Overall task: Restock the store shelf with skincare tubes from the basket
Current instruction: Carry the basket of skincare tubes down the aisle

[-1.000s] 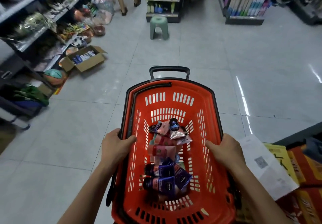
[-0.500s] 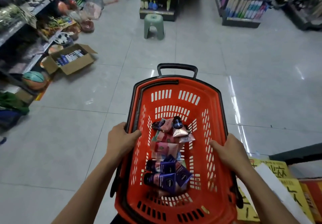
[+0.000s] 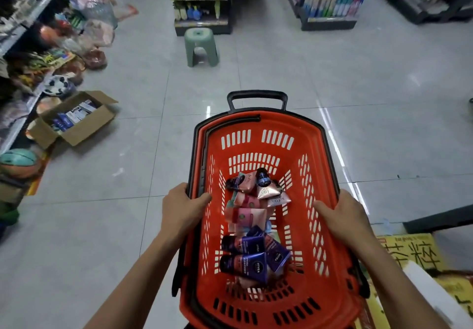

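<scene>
Skincare tubes (image 3: 252, 228) are lying piled on the floor of the red basket (image 3: 317, 149); left hand (image 3: 183, 209) and right hand (image 3: 344, 217) are gripping its side rims, carrying it; shelving comes next, needing one hand freed

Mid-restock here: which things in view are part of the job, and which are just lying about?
Part of the job:
- red basket, gripped at its side rims by the left hand and right hand
- skincare tubes lying in it

Just lying about:
- green stool on the floor ahead
- open cardboard box by the left shelving
- basketball
</scene>
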Available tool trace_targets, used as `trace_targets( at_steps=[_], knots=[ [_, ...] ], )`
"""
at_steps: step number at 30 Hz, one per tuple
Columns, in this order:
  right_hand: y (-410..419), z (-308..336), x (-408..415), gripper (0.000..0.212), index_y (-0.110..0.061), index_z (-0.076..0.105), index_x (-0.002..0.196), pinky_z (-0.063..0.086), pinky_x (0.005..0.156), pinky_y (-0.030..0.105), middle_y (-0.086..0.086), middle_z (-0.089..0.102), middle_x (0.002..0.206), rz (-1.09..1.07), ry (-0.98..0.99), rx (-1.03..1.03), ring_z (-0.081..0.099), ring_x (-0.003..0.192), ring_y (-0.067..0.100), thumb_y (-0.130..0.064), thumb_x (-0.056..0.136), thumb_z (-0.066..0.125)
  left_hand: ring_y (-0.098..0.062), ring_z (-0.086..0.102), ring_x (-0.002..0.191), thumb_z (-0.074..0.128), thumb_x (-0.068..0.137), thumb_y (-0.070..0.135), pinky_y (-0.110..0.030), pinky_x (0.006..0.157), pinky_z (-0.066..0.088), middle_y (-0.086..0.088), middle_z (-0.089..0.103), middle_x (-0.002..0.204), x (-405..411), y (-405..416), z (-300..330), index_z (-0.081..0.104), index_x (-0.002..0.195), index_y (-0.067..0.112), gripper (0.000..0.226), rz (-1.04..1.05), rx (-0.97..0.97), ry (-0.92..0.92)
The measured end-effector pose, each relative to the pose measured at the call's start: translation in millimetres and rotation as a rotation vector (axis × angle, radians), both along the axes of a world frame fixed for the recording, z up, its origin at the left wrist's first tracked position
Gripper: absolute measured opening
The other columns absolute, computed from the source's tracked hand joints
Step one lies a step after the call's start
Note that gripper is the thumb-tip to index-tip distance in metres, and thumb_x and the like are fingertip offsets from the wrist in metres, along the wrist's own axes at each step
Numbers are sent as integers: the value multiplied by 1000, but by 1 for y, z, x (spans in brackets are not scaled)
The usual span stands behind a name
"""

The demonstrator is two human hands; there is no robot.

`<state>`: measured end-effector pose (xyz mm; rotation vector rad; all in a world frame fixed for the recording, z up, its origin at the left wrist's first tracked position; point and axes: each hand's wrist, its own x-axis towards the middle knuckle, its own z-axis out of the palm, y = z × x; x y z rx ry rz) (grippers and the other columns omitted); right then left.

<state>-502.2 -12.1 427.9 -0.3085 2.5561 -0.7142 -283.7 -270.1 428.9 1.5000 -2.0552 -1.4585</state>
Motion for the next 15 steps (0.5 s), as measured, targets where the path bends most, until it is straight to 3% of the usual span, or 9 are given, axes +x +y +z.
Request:
trace_targets(
  at_steps=[9,15],
  knots=[
    [-44,-18,-131,40,-22,47,108,60,76,42,0,64,101,-7,-14,-58,67,83,20,-52,89,65,-9,76,65,78,87,42,-22,59,57,8,75,86,-133,-42,2,63,111,18,37,9,-58,-15],
    [-71,-4,-242,39,-21,45,109,47,59,27,-1,61,100,67,-1,-96,62,76,13,-50,92,65,-14,77,68,77,88,43,-30,66,62,3,77,89,-233,-60,16,64,114,16,40,80,-70,-23]
  ],
)
